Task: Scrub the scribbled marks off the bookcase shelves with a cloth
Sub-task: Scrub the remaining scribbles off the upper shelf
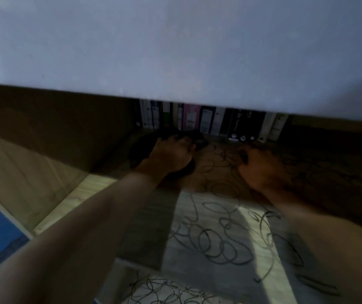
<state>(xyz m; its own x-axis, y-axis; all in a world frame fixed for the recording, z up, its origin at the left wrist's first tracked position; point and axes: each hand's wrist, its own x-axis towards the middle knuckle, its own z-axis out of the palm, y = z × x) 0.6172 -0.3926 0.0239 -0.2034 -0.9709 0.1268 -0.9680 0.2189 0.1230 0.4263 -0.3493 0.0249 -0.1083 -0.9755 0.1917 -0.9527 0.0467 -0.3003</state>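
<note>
Looping black scribbled marks (215, 235) cover the pale wooden shelf (188, 218), running from its lit front into the shadowed back. My left hand (171, 153) reaches deep under the shelf above and presses on a dark cloth (141, 148), fingers curled over it. My right hand (261, 165) rests on the shelf to the right, fingers bent against the wood with nothing visible in them. The frame is dim and blurred, so the cloth's edges are hard to make out.
A row of upright books and binders (208, 121) lines the back of the shelf just beyond both hands. The white underside of the upper shelf (175, 47) hangs low overhead. The bookcase side panel (22, 172) stands left; more scribbles (164, 290) mark the lower front.
</note>
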